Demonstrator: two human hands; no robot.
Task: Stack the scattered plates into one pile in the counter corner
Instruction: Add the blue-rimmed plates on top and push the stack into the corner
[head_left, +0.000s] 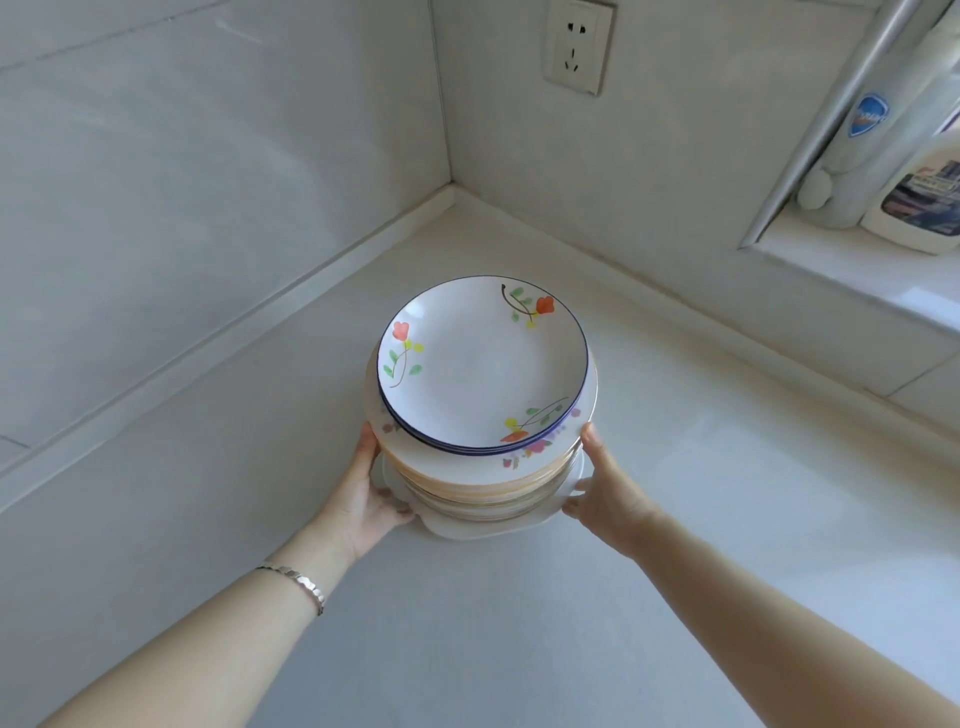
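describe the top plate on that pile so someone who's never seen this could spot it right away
Find the white counter where two walls meet; a pile of plates stands there between the left hand and right hand. The top plate alone has a thin dark blue rim and three small flower sprigs.

wall socket (579, 45) – back wall | 2 bottles (919, 197) – window ledge (852, 270), right

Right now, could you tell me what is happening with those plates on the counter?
A person grips a tall pile of ceramic plates from both sides, left hand and right hand at its lower edges. The top plate is a white blue-rimmed plate with painted flowers. The pile sits on the white counter, short of the wall corner. No loose plates are visible.
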